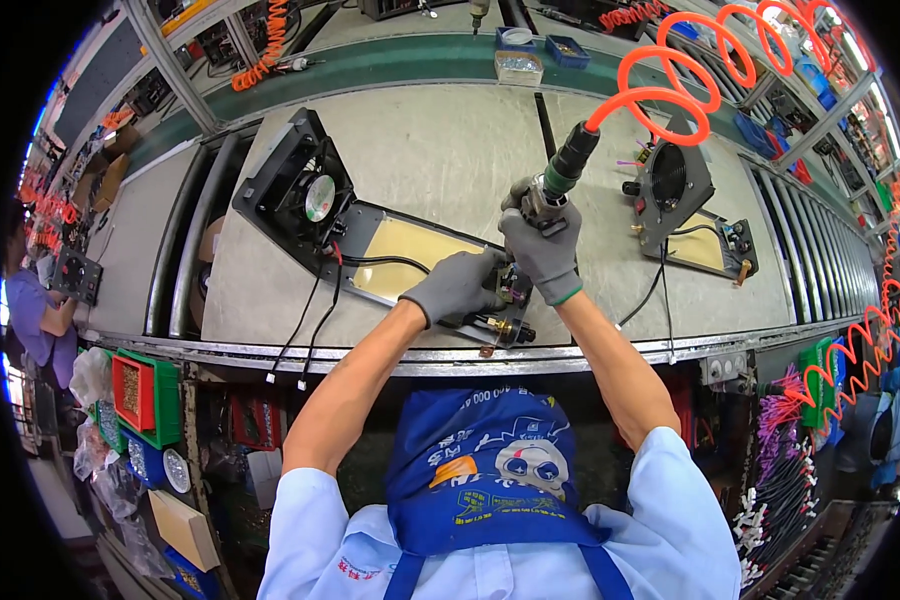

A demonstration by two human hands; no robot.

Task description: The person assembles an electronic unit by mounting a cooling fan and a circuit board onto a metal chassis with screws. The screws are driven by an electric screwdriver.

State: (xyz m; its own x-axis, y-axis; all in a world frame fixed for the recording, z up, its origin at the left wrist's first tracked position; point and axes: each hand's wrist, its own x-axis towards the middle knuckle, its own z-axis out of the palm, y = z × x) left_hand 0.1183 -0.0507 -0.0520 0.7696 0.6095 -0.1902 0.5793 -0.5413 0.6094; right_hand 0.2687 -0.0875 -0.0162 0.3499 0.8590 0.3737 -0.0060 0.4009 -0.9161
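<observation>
Black panel [362, 226]: centre-left of frame; likely stiff, fairly light; hold by rim, sparing wires [385, 261].
Left hand [455, 288]: at panel's lower-right end; cannot tell whether fingers grip.
Right hand [544, 245]: fingers clamped round driver [574, 150], probably weighty.

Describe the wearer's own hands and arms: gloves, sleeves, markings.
The left hand and right hand both wear grey gloves; the right glove has a green cuff edge. Forearms are bare up to the light-blue short sleeves, which end around the elbows. No markings can be made out on the gloves.
</observation>
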